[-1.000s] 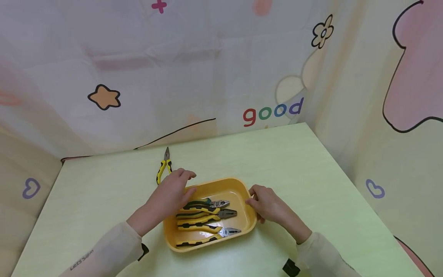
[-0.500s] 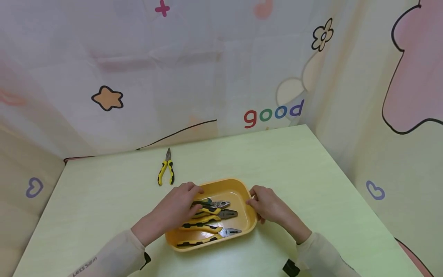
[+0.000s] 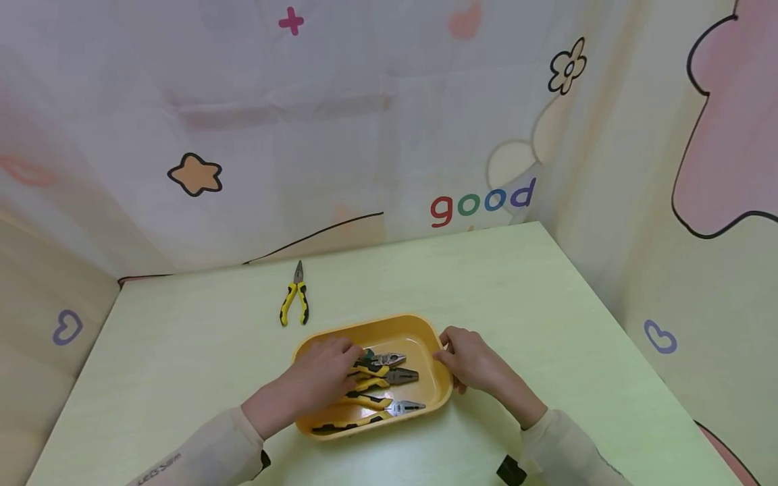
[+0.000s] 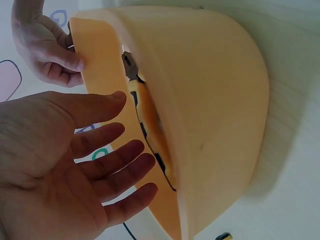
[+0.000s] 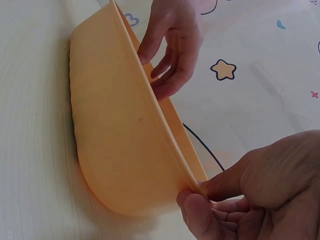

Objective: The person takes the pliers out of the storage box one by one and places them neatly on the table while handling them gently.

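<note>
A yellow plastic bin (image 3: 415, 332) stands on the table, holding several pliers. Those showing are pliers with steel jaws and yellow-black handles (image 3: 404, 408), dark-jawed pliers (image 3: 402, 376) and pliers with a bit of green handle (image 3: 387, 360). My left hand (image 3: 322, 375) reaches over the bin's left part and covers some of the handles. Its fingers look slightly bent and apart in the left wrist view, with nothing between them. My right hand (image 5: 250, 195) pinches the rim at the bin's right end between thumb and fingers.
Long-nose pliers (image 3: 297, 286) with spread yellow-black handles lie on the pale green table (image 3: 498, 283) behind the bin, toward the left. A printed curtain (image 3: 340, 148) hangs along the table's back and sides.
My left hand has come down and rightward from the bin's back left rim to over the handles. The long-nose pliers, partly covered before, now show fully. My right hand keeps its grip.
</note>
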The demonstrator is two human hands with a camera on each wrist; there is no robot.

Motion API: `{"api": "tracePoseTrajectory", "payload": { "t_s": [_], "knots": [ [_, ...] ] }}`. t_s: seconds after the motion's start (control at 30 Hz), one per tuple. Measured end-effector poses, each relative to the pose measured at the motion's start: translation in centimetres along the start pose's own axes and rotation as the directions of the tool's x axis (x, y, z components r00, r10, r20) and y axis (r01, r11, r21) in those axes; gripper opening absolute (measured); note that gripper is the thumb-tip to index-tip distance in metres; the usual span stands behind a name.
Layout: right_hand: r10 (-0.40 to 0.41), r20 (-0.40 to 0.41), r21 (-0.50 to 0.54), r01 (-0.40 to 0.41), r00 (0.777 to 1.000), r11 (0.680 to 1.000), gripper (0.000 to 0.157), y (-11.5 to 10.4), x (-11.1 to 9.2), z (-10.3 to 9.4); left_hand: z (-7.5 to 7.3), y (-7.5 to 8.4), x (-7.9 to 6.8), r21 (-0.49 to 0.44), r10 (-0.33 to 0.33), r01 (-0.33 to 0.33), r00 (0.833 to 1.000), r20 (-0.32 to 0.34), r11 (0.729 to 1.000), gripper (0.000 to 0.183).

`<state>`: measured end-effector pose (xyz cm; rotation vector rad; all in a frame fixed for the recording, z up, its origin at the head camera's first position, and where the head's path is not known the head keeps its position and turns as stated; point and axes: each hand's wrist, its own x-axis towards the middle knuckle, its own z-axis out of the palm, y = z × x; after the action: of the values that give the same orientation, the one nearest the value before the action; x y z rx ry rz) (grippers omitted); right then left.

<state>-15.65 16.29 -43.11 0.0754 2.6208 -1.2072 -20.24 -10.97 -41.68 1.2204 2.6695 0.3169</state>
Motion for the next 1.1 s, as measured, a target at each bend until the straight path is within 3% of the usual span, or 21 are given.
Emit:
{"api": "tracePoseTrajectory", "payload": {
  "t_s": [0.33,0.53,0.8,0.93,1.1],
  "knots": [
    [0.0,0.006,-0.001,0.0,1.0,1.0,0.008,0.0,-0.1,0.0,0.9,0.3,0.6,0.063,-0.049,0.043,0.995,0.085,0.997,0.039],
    [0.006,0.002,0.006,-0.006,1.0,1.0,0.007,0.1,-0.1,0.1,1.2,0.2,0.8,0.139,-0.045,0.033,0.996,0.082,0.99,0.04],
    [0.006,0.001,0.006,-0.006,1.0,1.0,0.008,0.0,0.0,0.2,1.2,0.4,0.9,0.214,0.001,-0.014,0.998,0.06,0.977,0.023],
    [0.009,-0.001,0.006,-0.009,1.0,1.0,0.008,0.0,0.0,0.2,1.0,0.7,1.0,0.19,0.012,-0.024,0.998,0.061,0.981,0.013],
    [0.017,0.001,0.003,-0.017,1.0,1.0,0.009,0.1,0.0,0.2,1.0,1.1,1.1,0.117,-0.033,0.017,0.99,0.141,0.993,0.014]
  ]
}}
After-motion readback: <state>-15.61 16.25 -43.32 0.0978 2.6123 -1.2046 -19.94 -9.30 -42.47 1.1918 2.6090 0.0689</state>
